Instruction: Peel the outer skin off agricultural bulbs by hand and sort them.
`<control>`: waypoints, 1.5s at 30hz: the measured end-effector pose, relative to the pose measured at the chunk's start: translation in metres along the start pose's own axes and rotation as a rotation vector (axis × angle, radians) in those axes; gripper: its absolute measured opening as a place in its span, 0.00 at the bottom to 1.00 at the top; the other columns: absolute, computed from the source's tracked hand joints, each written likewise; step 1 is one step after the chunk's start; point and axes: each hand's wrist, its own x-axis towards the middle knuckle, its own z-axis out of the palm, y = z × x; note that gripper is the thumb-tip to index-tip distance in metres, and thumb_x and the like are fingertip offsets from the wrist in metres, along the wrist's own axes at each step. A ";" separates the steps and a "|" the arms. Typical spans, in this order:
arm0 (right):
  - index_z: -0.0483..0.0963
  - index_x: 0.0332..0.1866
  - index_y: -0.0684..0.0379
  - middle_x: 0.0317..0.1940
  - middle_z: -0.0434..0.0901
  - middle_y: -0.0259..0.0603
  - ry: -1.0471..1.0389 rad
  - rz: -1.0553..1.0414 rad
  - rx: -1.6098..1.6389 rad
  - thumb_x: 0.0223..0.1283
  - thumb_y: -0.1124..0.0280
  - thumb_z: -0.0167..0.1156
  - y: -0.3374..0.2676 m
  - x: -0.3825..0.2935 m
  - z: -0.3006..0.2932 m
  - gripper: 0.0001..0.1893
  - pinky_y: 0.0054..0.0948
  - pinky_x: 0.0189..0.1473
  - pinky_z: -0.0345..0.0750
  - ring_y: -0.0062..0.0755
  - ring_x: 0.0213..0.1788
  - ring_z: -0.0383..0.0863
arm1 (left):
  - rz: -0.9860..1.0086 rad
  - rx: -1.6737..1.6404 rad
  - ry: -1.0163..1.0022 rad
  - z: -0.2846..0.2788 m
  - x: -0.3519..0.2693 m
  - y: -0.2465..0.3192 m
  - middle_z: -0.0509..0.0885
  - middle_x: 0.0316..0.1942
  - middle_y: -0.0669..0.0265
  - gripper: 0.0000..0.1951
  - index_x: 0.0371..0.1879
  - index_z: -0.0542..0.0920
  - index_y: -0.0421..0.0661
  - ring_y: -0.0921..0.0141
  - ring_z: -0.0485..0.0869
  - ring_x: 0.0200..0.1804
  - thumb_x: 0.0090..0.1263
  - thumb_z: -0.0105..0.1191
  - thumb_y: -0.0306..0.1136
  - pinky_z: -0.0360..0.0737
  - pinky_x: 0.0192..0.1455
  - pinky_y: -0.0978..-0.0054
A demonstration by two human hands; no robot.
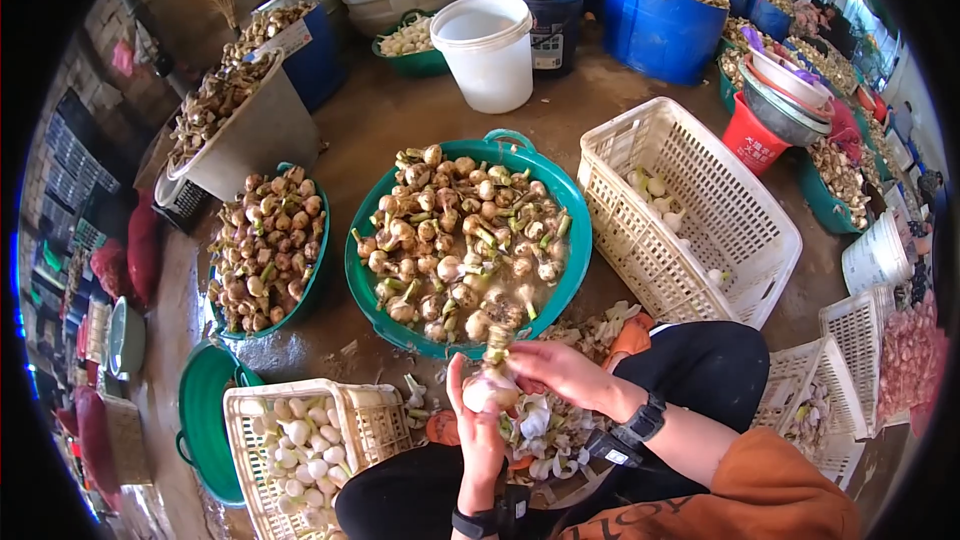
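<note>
My left hand [478, 431] holds a garlic bulb [489, 391] with its thick stem pointing up, over my lap. The fingers of my right hand [559, 371] touch the same bulb at its right side, near the stem; their tips are partly hidden. Just beyond both hands stands a round green basin [581, 262] with unpeeled garlic bulbs in murky water. Peeled garlic skins [536, 420] lie on the floor between my legs. White peeled bulbs [300, 450] fill much of the crate at my left.
A cream plastic crate [776, 240] with a few bulbs stands at the right. Left are a heaped green basin [324, 240], an empty green tub [206, 427] and a cream crate [356, 405]. A white bucket [491, 67] and blue barrels [652, 30] stand farther back.
</note>
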 end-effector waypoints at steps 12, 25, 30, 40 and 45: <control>0.74 0.39 0.66 0.22 0.74 0.35 0.083 -0.171 -0.343 0.59 0.70 0.56 0.008 0.007 -0.005 0.09 0.22 0.29 0.67 0.18 0.25 0.68 | -0.078 0.278 0.072 -0.014 0.004 -0.010 0.72 0.43 0.58 0.24 0.55 0.61 0.42 0.68 0.76 0.38 0.61 0.50 0.35 0.75 0.34 0.73; 0.70 0.45 0.59 0.32 0.74 0.31 0.182 0.112 0.456 0.64 0.71 0.46 0.027 0.016 -0.007 0.08 0.23 0.37 0.71 0.21 0.34 0.74 | -0.194 0.078 -0.030 -0.033 0.003 -0.018 0.73 0.48 0.63 0.31 0.65 0.52 0.46 0.71 0.76 0.47 0.66 0.51 0.38 0.77 0.39 0.78; 0.68 0.44 0.59 0.28 0.70 0.31 0.277 -0.043 0.355 0.65 0.70 0.43 0.024 0.019 -0.007 0.08 0.21 0.32 0.67 0.20 0.27 0.67 | -0.155 0.066 0.107 -0.016 0.008 -0.012 0.74 0.49 0.65 0.18 0.57 0.67 0.41 0.74 0.72 0.51 0.69 0.47 0.28 0.69 0.53 0.79; 0.72 0.37 0.58 0.26 0.75 0.39 0.103 -0.090 -0.349 0.60 0.63 0.51 0.026 0.027 -0.108 0.10 0.26 0.33 0.74 0.28 0.28 0.76 | -0.168 -0.787 0.210 -0.038 0.007 -0.013 0.73 0.52 0.62 0.14 0.52 0.68 0.46 0.59 0.71 0.58 0.68 0.43 0.27 0.70 0.59 0.62; 0.60 0.63 0.52 0.56 0.68 0.47 -0.153 -0.117 -0.704 0.60 0.55 0.54 0.042 0.014 -0.044 0.27 0.35 0.47 0.75 0.38 0.50 0.75 | -0.163 -0.759 0.228 -0.034 0.016 -0.012 0.73 0.52 0.59 0.13 0.52 0.68 0.44 0.61 0.72 0.57 0.69 0.43 0.29 0.71 0.58 0.64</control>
